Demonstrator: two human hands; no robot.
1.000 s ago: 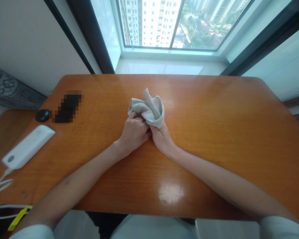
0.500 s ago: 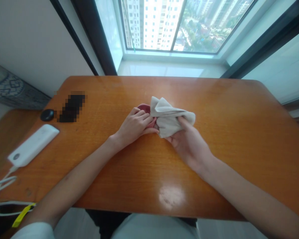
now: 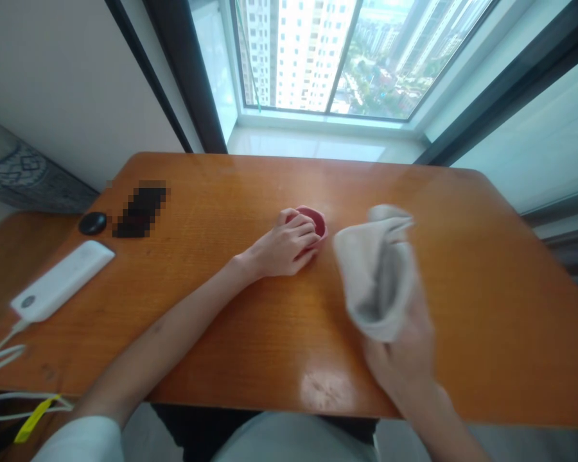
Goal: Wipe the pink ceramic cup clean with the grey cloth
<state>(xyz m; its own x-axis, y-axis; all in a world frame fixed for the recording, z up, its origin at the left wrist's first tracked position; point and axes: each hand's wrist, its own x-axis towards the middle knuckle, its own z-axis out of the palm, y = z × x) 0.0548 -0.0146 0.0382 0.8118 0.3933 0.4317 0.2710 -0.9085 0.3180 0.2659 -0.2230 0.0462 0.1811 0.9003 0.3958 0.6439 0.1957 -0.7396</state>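
Note:
My left hand (image 3: 291,247) is curled over a small round pink bowl (image 3: 320,221) on the wooden table, its fingers reaching over the rim. The bowl's left part and most of its inside are hidden by those fingers. To the right, apart from the bowl, a pale beige cloth (image 3: 361,266) hangs bunched and slightly blurred above the table. My right hand (image 3: 407,356) grips the cloth from below and behind, with most of its fingers covered by the folds.
The wooden table (image 3: 221,333) has rounded far corners and a window (image 3: 313,58) behind it. On its left lie a white power bank (image 3: 65,279) with a cable, a black mouse-like object (image 3: 92,223) and a pixelated dark item (image 3: 142,208). A yellow tag (image 3: 36,420) hangs at the near left.
My right hand has pulled the cloth away from the bowl, to the right and nearer to me, and turned it more upright. My left hand and the bowl sit a little further right.

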